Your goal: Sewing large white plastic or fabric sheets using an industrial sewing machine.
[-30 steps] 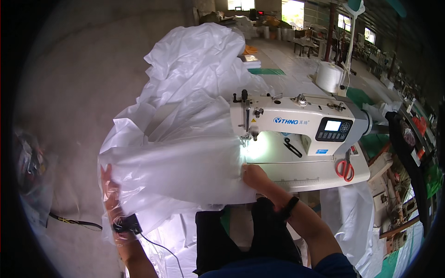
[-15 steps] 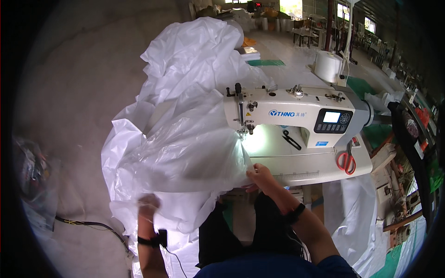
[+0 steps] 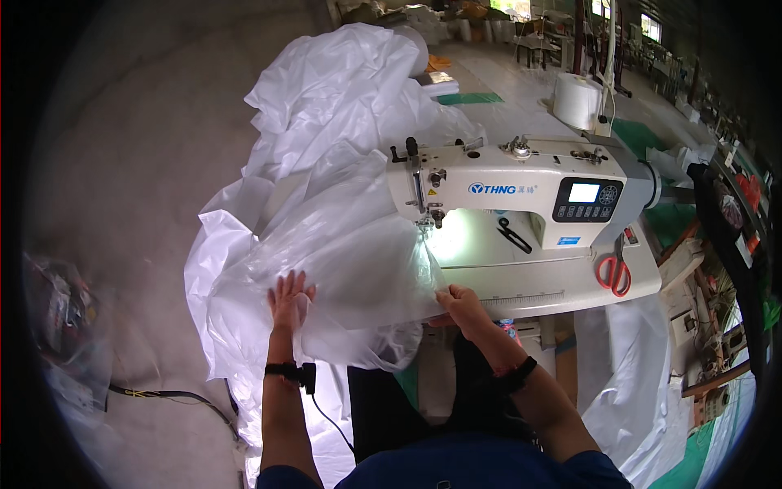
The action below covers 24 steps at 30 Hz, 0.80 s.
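A big crumpled sheet of white translucent plastic (image 3: pixel 350 236) covers the left side of the sewing machine (image 3: pixel 505 181) and hangs down toward my lap. Its right edge runs up to the lit needle area. My left hand (image 3: pixel 291 301) rests on the sheet with its fingers spread. At the front edge of the machine bed, my right hand (image 3: pixel 464 310) pinches the sheet's edge between thumb and fingers. Some of its fingers are hidden underneath.
Black thread snips (image 3: pixel 514 235) and red-handled scissors (image 3: pixel 612 274) lie on the machine bed. A white thread cone (image 3: pixel 577 101) stands behind the machine. More white plastic (image 3: pixel 623 383) hangs at the right. A black cable (image 3: pixel 175 397) crosses the floor at left.
My left hand has moved up and slightly right onto the sheet, its fingers now spread. My right hand keeps its pinch on the edge. The view has shifted a little.
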Motion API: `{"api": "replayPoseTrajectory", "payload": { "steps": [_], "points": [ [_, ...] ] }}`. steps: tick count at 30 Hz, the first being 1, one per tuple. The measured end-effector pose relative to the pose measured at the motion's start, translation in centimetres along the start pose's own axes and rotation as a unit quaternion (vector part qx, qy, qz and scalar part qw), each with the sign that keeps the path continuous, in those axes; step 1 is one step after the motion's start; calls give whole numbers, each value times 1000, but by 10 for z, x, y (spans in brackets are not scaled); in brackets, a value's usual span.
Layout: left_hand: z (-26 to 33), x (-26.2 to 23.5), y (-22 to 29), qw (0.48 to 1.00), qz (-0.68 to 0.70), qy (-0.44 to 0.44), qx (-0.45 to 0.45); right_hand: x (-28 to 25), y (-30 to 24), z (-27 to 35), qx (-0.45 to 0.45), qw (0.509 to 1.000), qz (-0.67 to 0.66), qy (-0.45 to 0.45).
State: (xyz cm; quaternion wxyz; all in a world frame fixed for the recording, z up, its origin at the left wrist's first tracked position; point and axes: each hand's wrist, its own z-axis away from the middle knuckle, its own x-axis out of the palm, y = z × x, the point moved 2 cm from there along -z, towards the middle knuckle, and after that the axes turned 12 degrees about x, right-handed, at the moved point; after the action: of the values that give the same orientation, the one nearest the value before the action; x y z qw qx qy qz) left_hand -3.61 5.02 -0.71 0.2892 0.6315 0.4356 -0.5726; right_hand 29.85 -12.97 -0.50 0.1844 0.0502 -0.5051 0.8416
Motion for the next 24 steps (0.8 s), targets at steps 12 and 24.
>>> {"api": "replayPoseTrajectory", "payload": {
  "steps": [12,24],
  "points": [
    [-39,-113,69,952,192,187,150,-3,-1,3,-6,1000,4,11],
    [-3,-67,191,879,460,-45,118,-5,9,-1,-61,995,48,60]
  ]
}}
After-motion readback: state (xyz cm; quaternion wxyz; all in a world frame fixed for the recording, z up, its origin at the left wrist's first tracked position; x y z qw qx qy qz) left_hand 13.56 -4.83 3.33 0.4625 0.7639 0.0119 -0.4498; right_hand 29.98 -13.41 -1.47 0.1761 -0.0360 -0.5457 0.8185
